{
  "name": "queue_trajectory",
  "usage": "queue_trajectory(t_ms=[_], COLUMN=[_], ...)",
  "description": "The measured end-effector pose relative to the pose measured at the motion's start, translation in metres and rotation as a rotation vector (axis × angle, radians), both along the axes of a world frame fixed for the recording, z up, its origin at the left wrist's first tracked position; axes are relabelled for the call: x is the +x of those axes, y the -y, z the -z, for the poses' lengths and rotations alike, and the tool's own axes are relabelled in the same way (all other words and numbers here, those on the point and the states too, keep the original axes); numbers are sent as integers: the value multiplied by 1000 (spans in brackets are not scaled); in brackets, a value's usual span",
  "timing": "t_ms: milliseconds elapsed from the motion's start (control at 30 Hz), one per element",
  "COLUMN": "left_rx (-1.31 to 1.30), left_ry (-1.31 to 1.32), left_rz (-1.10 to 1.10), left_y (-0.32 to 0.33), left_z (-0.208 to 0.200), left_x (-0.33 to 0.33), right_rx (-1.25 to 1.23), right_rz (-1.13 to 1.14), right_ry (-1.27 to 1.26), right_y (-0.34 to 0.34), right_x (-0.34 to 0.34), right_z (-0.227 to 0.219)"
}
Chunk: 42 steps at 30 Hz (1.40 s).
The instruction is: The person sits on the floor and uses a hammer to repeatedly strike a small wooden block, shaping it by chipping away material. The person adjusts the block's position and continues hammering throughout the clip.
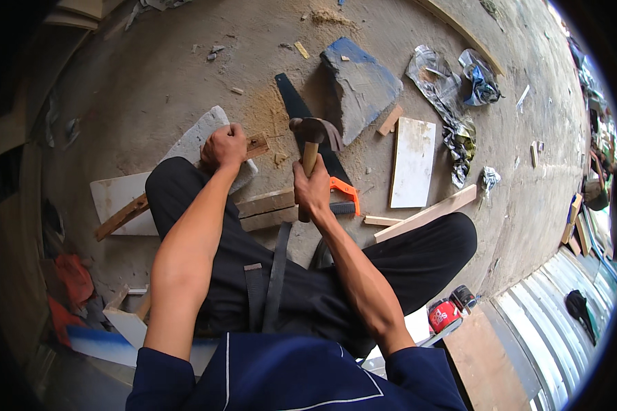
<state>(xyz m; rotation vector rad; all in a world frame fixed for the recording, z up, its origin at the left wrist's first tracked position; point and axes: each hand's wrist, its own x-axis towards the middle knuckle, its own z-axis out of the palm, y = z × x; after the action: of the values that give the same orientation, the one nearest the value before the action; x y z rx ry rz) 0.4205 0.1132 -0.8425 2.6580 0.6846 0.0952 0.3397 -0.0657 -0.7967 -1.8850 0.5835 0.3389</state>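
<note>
My right hand (pixel 312 183) is wrapped round the wooden handle of a claw hammer (pixel 310 155), its dark metal head pointing away from me. To the left, my left hand (pixel 225 146) is closed in a fist on a brown wooden strip (pixel 122 218), whose short end sticks out to the right. Whether a small piece is also pinched in those fingers is hidden. Beneath the strip lies a pale, rough slab (pixel 197 137). Part of the strip runs behind my left knee. A handsaw (pixel 295 103) with a dark blade and orange handle lies beyond the hammer.
Past the saw rests a grey-blue block (pixel 367 85). To its right are a white board (pixel 413 163), crumpled plastic wrapping (pixel 435 79) and a long wood batten (pixel 428 214). Thick timber pieces (pixel 267 209) lie between my legs. A red can (pixel 444 315) stands by my right thigh.
</note>
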Motion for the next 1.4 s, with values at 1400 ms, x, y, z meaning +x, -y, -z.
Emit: queue_trajectory(t_ms=[1400], left_rx=[-7], left_ry=[33], left_rz=[339], left_y=[-16], left_z=[-6], left_x=[9], right_rx=[-9], right_rz=[-151], right_ry=[14], right_y=[17], right_x=[-7], right_z=[-13])
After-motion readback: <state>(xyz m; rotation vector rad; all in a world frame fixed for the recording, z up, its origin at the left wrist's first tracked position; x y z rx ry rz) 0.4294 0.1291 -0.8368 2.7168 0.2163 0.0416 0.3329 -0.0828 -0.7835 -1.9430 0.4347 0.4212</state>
